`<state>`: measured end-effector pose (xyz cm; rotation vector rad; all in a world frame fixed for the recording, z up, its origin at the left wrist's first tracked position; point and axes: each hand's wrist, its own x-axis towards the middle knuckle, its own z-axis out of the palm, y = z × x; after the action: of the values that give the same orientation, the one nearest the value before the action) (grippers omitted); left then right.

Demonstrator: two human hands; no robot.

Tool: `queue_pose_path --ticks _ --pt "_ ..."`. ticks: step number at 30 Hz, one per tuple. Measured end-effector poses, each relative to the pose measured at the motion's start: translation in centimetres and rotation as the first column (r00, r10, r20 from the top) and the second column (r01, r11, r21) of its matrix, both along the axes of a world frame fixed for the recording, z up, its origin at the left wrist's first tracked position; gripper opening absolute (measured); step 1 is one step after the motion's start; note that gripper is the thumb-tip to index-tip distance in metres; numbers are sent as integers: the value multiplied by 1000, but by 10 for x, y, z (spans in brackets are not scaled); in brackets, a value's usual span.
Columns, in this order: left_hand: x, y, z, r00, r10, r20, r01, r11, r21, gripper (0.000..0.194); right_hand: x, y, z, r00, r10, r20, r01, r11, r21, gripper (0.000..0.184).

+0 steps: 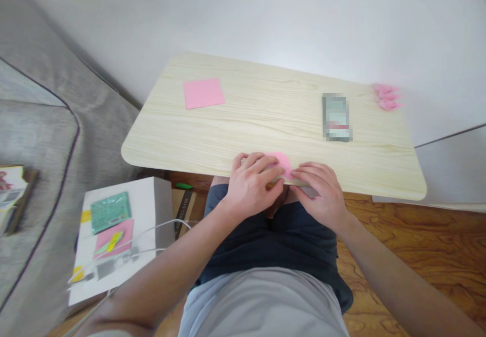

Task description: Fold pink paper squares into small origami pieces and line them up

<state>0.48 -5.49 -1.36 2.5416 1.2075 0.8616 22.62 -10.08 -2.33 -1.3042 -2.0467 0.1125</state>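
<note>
A piece of pink paper (282, 160) lies at the table's front edge, its upper end rounded or curled over. My left hand (255, 184) covers its left part, the fingers bent and pressed onto it with the thumb close below. From the other side my right hand (321, 191) holds the paper's right edge between fingertips and thumb. Both hands hide the lower part, so I cannot see how it is folded. A flat pink paper sheet (204, 93) rests farther back on the left of the table.
Several small pink folded pieces (387, 97) sit at the table's (258, 119) back right corner. A blurred-out phone-like object (337, 117) lies nearer the hands. Lower left, a white box (148, 271) carries a green packet (111, 211), a yellow-green cutter (113, 241) and white cables.
</note>
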Motion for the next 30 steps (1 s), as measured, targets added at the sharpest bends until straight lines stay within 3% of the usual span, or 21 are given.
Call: queue_pose_path --ticks 4,10,17,30 --pt "-3 -2 -3 1000 -6 13 6 1000 -7 20 2 0 -1 1000 8 -14 -9 1000 -5 20" --pt "-2 -7 -10 1000 3 12 -3 1000 -18 19 3 -1 -2 999 -4 -40 3 1000 -22 25" --pt "4 -11 -16 999 28 16 -28 999 -33 14 4 0 -5 999 -7 -44 5 1000 -28 16" --pt "5 -6 -6 999 20 27 -17 996 -85 14 -2 1 2 991 -86 -101 73 990 -121 8"
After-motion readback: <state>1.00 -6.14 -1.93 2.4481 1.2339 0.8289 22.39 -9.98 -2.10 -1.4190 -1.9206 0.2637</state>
